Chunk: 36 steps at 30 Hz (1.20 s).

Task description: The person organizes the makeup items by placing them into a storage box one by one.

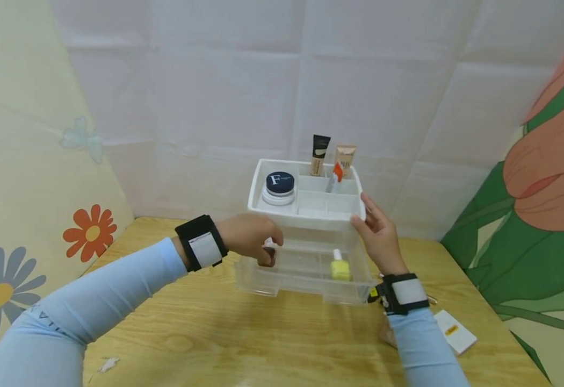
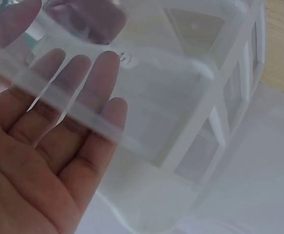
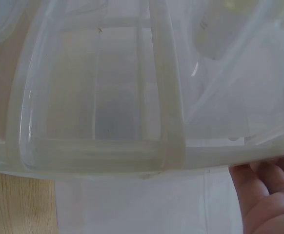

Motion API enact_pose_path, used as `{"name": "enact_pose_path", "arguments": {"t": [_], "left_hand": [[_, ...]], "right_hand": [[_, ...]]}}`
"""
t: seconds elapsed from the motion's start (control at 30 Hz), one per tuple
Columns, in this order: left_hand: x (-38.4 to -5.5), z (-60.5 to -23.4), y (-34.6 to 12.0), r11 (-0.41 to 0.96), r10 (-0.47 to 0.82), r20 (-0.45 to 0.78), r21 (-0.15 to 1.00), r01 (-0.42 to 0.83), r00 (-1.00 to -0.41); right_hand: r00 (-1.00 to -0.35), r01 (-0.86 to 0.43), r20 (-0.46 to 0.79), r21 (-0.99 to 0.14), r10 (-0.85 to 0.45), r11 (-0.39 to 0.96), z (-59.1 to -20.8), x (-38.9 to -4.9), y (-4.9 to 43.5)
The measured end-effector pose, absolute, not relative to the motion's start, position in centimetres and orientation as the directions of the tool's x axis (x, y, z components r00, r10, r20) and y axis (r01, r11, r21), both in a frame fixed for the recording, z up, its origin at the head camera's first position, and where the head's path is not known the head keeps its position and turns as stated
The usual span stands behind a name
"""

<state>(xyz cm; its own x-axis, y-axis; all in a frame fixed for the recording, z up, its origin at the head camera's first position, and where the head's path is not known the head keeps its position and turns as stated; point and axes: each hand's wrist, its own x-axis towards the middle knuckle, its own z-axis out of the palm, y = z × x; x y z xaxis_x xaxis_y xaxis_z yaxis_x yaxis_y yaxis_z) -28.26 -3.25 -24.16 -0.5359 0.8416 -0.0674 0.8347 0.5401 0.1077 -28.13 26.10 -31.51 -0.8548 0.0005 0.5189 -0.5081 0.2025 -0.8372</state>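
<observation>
While the left hand [image 1: 249, 234] dips into the left end of the clear drawer [image 1: 303, 285], its fingers reach out loosely, and a dark maroon item [image 1: 267, 257] lies just beyond their tips (glossy and blocky in the wrist view, though whether the thumb touches it I cannot tell). The right hand [image 1: 381, 236] grips the front right corner of the white top tray [image 1: 306, 221], thumb in front, fingers along the side. Farther right in the drawer stands a yellow bottle [image 1: 340, 270] with a white cap. Above, a navy-lidded jar [image 1: 280, 184] sits in the tray's left compartment.
</observation>
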Motion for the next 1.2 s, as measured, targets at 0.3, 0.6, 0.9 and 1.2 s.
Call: {"name": "enact_pose_path", "arguments": {"t": [0.3, 0.6, 0.9, 1.2], "left_hand": [[-26.6, -22.3, -3.7, 0.531, 0.846, 0.045, 0.02, 0.847, -0.531], [-23.4, -22.5, -4.2, 0.45, 0.87, 0.28, -0.117, 0.885, -0.406], [-20.7, -25.0, -4.9, 0.42, 0.822, 0.528, -0.312, 0.852, -0.212], [-19.5, -28.5, -4.6, 0.478, 0.773, 0.616, -0.404, 0.78, -0.154]], "right_hand": [[-0.849, -0.519, 0.529, -0.837, 0.013, 0.173, -31.6, -28.2, 26.2], [-0.852, -0.514, 0.523, -0.843, 0.013, 0.159, -31.7, -28.2, 26.3], [-0.852, -0.511, 0.523, -0.836, 0.005, 0.199, -31.8, -28.4, 26.3], [-0.854, -0.508, 0.52, -0.836, 0.003, 0.209, -31.7, -28.3, 26.2]]}}
